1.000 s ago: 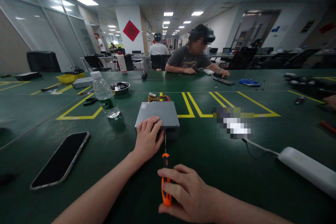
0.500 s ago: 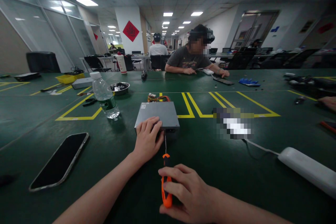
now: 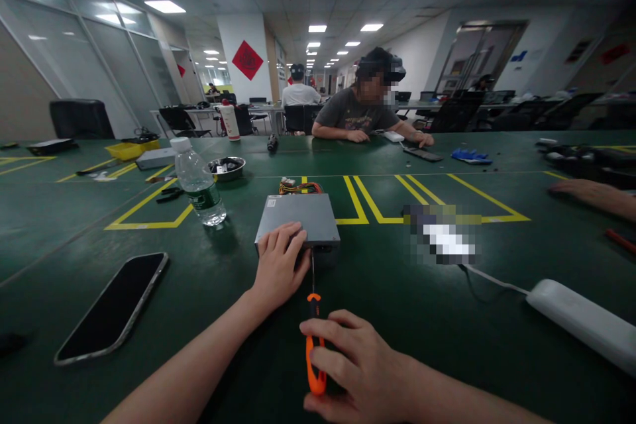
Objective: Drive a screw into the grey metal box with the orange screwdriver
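A grey metal computer power supply (image 3: 298,212) lies flat in front of me, its bundle of coloured wires (image 3: 301,187) behind it. My left hand (image 3: 282,255) holds its front left part, fingers over the top and thumb at the front face. In my right hand (image 3: 350,358) is a screwdriver (image 3: 316,364) with an orange and black handle, gripped between fingers and thumb. Its thin shaft points away from me and the tip meets the supply's front face, just right of my left thumb. The screw or hole at the tip is too small to see.
Left stand a water bottle (image 3: 201,189), a metal bowl (image 3: 227,167) of small parts and a phone (image 3: 114,308). Right are a white power strip (image 3: 576,315) with a cable and a blurred-out object (image 3: 444,235). Another person's hand (image 3: 591,195) reaches in; a co-worker (image 3: 360,106) sits opposite.
The other person's hand at the right edge has come further into view. The screwdriver handle has turned slightly in my right hand. My left hand and the power supply stay in place.
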A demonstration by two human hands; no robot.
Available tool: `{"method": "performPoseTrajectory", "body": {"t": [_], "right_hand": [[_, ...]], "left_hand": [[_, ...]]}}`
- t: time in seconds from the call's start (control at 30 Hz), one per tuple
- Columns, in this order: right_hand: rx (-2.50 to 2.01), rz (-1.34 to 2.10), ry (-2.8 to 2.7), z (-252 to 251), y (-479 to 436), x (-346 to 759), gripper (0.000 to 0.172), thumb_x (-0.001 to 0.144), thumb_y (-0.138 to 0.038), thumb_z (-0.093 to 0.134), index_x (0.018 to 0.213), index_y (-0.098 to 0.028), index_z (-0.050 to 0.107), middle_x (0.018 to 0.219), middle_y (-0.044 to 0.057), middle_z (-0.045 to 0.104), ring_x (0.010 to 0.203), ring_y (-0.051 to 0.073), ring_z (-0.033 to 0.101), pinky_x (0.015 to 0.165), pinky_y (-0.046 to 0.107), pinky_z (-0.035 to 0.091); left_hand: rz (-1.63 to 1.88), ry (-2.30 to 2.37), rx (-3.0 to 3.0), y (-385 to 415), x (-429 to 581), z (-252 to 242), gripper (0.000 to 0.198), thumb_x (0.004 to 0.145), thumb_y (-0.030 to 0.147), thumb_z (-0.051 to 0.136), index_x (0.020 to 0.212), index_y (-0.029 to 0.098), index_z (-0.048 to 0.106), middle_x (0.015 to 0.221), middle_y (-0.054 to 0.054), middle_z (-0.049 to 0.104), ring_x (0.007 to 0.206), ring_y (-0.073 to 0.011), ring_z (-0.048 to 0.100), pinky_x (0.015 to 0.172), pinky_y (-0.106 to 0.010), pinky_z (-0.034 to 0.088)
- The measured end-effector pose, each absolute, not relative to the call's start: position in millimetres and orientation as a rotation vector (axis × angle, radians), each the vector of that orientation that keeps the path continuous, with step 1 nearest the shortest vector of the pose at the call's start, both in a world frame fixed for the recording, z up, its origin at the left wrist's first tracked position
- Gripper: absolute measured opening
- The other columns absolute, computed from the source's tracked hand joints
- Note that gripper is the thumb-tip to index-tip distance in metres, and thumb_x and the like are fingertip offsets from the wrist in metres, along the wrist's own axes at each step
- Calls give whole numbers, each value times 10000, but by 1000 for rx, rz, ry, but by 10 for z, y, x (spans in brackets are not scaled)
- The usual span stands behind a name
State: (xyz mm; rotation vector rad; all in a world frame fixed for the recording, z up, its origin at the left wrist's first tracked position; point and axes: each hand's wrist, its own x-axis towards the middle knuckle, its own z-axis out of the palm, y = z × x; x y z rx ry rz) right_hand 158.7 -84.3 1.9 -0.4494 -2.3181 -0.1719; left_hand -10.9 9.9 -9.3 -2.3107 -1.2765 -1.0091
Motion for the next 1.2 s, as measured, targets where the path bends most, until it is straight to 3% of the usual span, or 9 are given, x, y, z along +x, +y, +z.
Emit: {"method": "performPoseTrajectory", "body": {"t": [0.13,0.37,0.77,1.2], "right_hand": [[-464,-201,-2420,46,-853,1580,269,921,-339,364,1085,-179,506,997,95,637,988,149,570,736,290,454],[-417,-182,-2328,18,-858,1582,184,906,-310,455,946,-147,530,970,106,662,877,123,616,759,267,451],[-453,-227,-2378,101,-835,1564,195,907,-292,453,998,-189,591,938,111,665,826,128,625,725,271,480],[-441,-86,-2433,77,-847,1602,257,882,-288,434,1063,-158,562,996,141,648,964,185,596,725,331,483]], "left_hand": [[-1009,-1261,-2316,101,-114,-99,279,839,241,477,1114,193,495,1180,-94,554,1113,-239,466,879,-397,321],[-1017,-1269,-2317,96,-117,-91,273,844,262,475,1109,200,502,1176,-84,559,1118,-230,461,886,-390,320],[-966,-1381,-2342,6,-83,-4,259,867,268,454,1110,204,516,1209,-72,544,1146,-223,439,931,-393,319],[-1017,-1361,-2297,33,-61,-57,276,841,255,484,1110,199,511,1197,-78,562,1139,-226,464,922,-395,316]]}}
